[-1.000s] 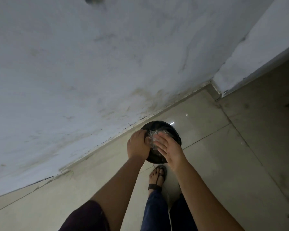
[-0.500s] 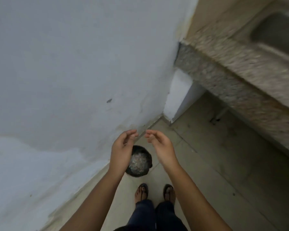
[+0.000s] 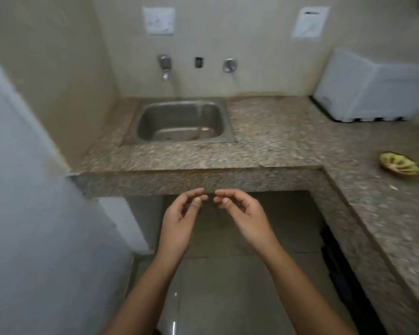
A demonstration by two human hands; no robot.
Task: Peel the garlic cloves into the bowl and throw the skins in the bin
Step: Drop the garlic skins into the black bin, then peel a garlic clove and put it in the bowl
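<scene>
The speckled stone counter (image 3: 264,146) fills the frame, running across and down the right side. A white box (image 3: 373,90) sits in its far right corner, and the steel sink (image 3: 153,117) is sunk in on the left under a wall tap (image 3: 165,66). Down at the counter's front edge, over the tiled floor (image 3: 228,286), are the left hand (image 3: 179,218) and right hand (image 3: 246,213). Both are palm-up with fingers loosely curled, fingertips nearly meeting and nothing held. Over on the right run sits the bowl (image 3: 385,166), well apart from the hands. It shows as an oval, long axis left to right, dipping right. It has a dark rim and a yellow-green inside, with the contents blurred. A pale scrap (image 3: 393,187) lies just beside it.
</scene>
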